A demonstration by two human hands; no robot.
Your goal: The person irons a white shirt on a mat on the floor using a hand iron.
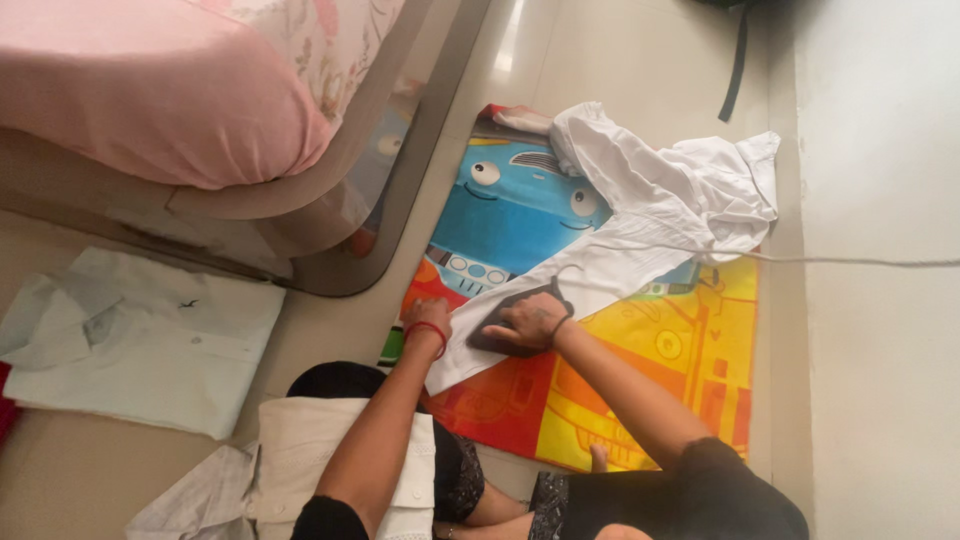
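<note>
Head view: right hand (knuckles up) grips iron.

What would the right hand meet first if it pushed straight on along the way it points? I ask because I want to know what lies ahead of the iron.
The right hand, gripping the dark iron, points along the white shirt spread over the colourful mat. It would likely meet the flat stretch of shirt first, then its bunched folds.
</note>
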